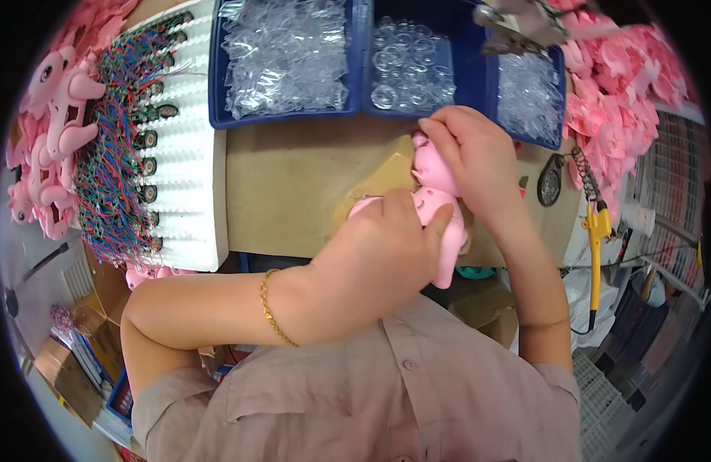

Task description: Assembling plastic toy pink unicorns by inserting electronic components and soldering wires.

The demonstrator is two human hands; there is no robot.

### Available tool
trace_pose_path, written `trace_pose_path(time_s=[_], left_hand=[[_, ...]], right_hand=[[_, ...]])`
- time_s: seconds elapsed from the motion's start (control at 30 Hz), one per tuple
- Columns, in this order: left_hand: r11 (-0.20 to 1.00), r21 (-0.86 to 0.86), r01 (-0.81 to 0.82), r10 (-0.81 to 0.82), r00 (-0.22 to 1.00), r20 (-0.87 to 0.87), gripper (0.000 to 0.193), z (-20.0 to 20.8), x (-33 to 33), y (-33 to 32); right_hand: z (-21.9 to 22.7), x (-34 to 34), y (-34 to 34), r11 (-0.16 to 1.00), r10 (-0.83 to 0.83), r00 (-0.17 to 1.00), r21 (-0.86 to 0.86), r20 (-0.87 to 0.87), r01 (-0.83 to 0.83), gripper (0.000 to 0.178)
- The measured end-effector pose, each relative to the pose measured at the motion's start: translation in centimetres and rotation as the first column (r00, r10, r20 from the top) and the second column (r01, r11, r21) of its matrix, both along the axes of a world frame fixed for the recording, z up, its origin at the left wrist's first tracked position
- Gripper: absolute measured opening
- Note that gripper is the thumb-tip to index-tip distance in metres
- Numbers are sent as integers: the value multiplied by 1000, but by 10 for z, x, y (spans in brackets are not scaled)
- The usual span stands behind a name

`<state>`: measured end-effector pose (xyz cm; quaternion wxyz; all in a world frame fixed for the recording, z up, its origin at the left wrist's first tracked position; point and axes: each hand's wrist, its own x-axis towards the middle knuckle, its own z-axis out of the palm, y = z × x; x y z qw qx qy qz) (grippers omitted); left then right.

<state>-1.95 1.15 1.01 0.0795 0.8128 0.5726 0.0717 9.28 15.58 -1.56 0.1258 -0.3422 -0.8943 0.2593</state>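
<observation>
A pink plastic toy animal body point(434, 171) lies between my hands over the table, with one leg pointing toward me. My left hand point(386, 242) is closed on its near part, thumb and fingers pressed round it. My right hand point(472, 150) curls over the far, rounded end, its fingertips bent down at the tip. Part of the toy is hidden under both hands. Beneath it sits a yellowish block point(382, 175), touching the tan tabletop point(286, 185).
Blue bins point(355, 108) of clear plastic parts line the back. A white ribbed tray point(205, 192) at left carries wired round parts point(149, 165). Finished-looking pink toys point(59, 131) stand beyond it. Pink parts point(625, 131) pile at right, near a yellow-handled soldering iron point(595, 254).
</observation>
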Motion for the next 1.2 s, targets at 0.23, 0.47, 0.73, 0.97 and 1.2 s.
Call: trace_pose_path(time_s=[0.23, 0.47, 0.73, 0.97, 1.2], left_hand=[[998, 58, -8, -4, 978, 210, 45, -4, -2, 3], [999, 36, 37, -44, 970, 237, 48, 2, -8, 2], [957, -287, 32, 37, 973, 229, 51, 15, -15, 9], [974, -227, 15, 89, 892, 444, 50, 3, -14, 7], [961, -262, -88, 230, 781, 581, 55, 6, -10, -1]], right_hand=[[11, 22, 13, 859, -419, 654, -509, -630, 59, 16], [2, 12, 2, 822, -429, 712, -567, -557, 52, 32], [15, 73, -20, 888, -323, 929, -398, -182, 230, 25], [11, 62, -26, 950, -241, 971, -204, 2, 236, 50], [21, 47, -32, 926, -295, 954, -261, -52, 272, 65]])
